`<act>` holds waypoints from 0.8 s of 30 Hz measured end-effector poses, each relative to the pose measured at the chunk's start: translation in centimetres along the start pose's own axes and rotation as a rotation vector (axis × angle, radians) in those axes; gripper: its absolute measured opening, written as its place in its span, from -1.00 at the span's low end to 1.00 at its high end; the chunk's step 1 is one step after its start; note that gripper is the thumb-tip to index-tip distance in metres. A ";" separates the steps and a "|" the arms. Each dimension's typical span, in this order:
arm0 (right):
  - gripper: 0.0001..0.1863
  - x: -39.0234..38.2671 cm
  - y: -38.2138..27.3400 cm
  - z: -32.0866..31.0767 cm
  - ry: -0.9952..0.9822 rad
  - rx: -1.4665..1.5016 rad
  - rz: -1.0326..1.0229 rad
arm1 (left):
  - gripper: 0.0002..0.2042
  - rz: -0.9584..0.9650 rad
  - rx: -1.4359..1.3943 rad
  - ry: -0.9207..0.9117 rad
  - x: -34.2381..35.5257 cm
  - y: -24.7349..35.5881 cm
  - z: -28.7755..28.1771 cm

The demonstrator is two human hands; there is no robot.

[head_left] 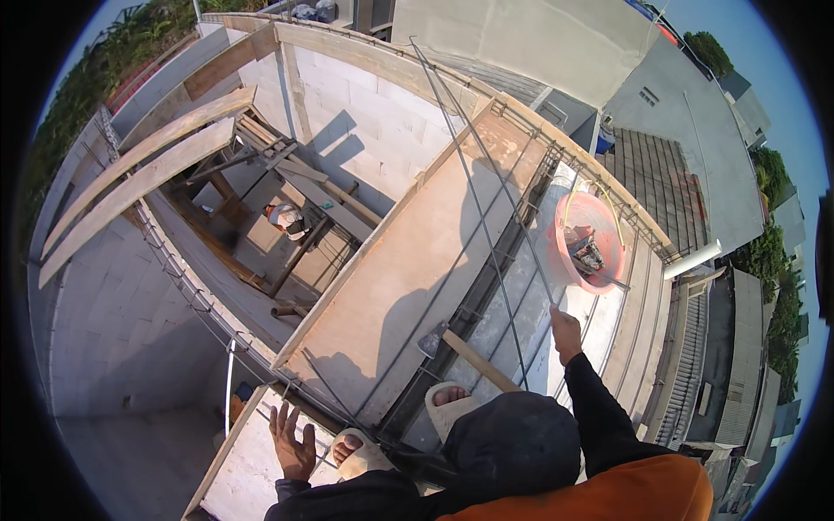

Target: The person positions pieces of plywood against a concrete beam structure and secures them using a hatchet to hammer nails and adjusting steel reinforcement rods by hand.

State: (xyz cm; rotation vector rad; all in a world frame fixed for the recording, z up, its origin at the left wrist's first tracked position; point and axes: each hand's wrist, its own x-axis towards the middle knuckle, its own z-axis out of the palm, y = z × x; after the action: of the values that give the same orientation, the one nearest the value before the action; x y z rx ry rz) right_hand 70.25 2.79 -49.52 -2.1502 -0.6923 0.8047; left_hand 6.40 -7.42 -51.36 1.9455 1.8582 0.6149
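Observation:
My right hand (565,333) grips a long thin steel rod (530,243) that slopes up across the formwork panels (430,269). A second rod (480,217) runs beside it. My left hand (293,443) has spread fingers and holds nothing, over a pale board (248,464) at the lower left. Beside my sandalled foot (451,397) a wooden-handled tool (475,358) with a metal head lies on the panels. A pink bucket (612,252) with dark tools or scraps inside stands above and right of my right hand.
An open shaft at the left has timbers (304,187) and a person (287,219) bent over below. Planks (139,195) cross its far-left corner, beside rebar along a block wall (122,347). Rebar edges the slab's right side, with a white pipe (695,258) and neighbouring roofs (651,191) beyond.

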 end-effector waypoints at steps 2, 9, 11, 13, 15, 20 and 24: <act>-0.42 -1.5 -1.6 -1.6 -0.030 0.043 0.072 | -0.53 0.059 0.011 0.035 1.3 -0.2 -0.5; -0.73 -2.1 -7.9 -6.1 -0.018 0.113 0.036 | -0.56 0.124 -0.020 0.120 6.5 1.7 -4.1; -0.78 -1.3 -9.6 -6.9 -0.001 0.113 -0.054 | -0.60 0.132 -0.038 0.136 7.4 2.0 -4.6; -0.80 -0.7 -10.0 -7.8 0.037 0.037 -0.106 | -0.62 0.148 -0.044 0.147 8.0 3.2 -5.2; -0.79 -0.3 -10.3 -8.1 0.078 0.027 -0.149 | -0.63 0.175 -0.051 0.163 8.5 3.9 -5.9; -0.75 -3.5 -14.6 -6.1 -0.018 0.119 -0.091 | -0.72 0.146 -0.098 0.168 8.1 4.3 -9.3; -0.73 -4.4 -21.4 -4.9 -0.109 0.290 -0.176 | -0.73 0.241 -0.112 0.188 12.5 7.2 -13.3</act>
State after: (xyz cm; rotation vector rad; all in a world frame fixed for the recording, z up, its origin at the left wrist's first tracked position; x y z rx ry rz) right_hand 66.15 10.31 -28.86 -1.7710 -0.7589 0.8744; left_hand 5.45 4.33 -35.69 2.1155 1.6627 0.9845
